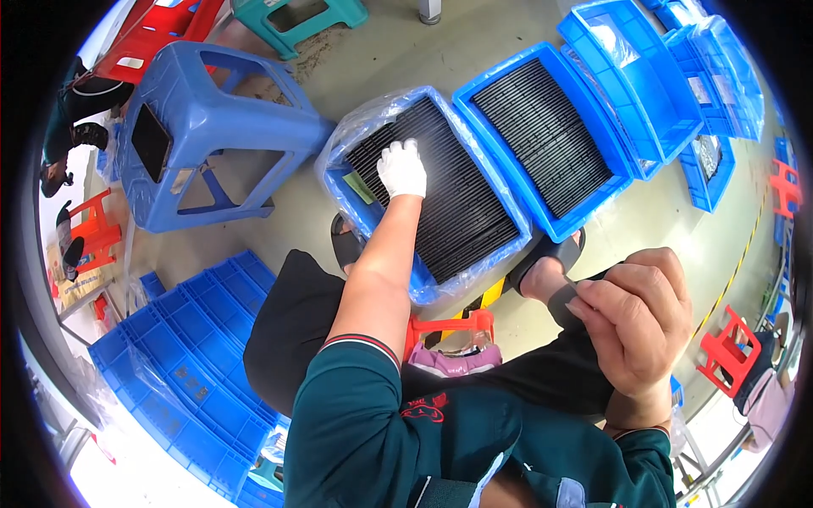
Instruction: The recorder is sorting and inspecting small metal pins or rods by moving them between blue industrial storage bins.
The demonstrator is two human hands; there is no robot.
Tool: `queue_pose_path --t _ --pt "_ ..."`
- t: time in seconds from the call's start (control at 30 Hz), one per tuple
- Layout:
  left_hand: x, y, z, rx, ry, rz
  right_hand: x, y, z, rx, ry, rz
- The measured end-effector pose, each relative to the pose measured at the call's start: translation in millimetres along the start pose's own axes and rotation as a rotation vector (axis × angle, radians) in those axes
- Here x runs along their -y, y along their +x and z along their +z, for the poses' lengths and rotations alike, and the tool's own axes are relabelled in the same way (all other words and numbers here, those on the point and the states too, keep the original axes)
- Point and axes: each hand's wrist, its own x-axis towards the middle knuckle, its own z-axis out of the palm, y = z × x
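My left hand (401, 172), in a white glove, rests over rows of thin black strips (461, 203) with its fingers curled down. Whatever those fingertips may hold is hidden beneath them. The strips lie side by side in a blue crate lined with clear plastic (373, 222). A yellow-green slip (359, 187) lies at the crate's left side, below the glove. Raised at the right, my bare right hand (637, 317) has its fingers folded and pinches a small flat dark grey piece (562, 306) between thumb and fingers.
A second blue crate (616, 179) of black strips adjoins on the right, with stacked blue crates (677, 106) beyond. On the left stands a blue stool (246, 110) bearing a dark phone (151, 142). More blue crates (182, 356) sit lower left. A red stool (453, 323) is between my legs.
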Motion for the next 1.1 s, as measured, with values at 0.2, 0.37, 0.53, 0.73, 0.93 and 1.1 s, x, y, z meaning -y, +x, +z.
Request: queue_pose_path --t 0.2,0.37,0.53,0.73,0.93,1.1 --pt "-3 -2 4 0.151 -0.042 -0.009 0 -1 0 -0.005 0.007 0.003" --pt "-9 -9 -1 0.21 -0.102 -0.088 0 0 -1 -0.009 0.01 0.009" --pt "-5 -5 -8 0.017 0.028 -0.102 1 0 -1 -0.013 -0.001 0.01" --pt "4 -8 4 0.046 0.081 0.017 1 2 1 -0.009 -0.009 0.008" --pt "-1 -13 7 0.072 0.006 0.017 5 0 0 -0.012 -0.02 0.017" --pt "6 -2 1 0.088 -0.043 -0.029 6 -1 3 -0.011 -0.019 0.003"
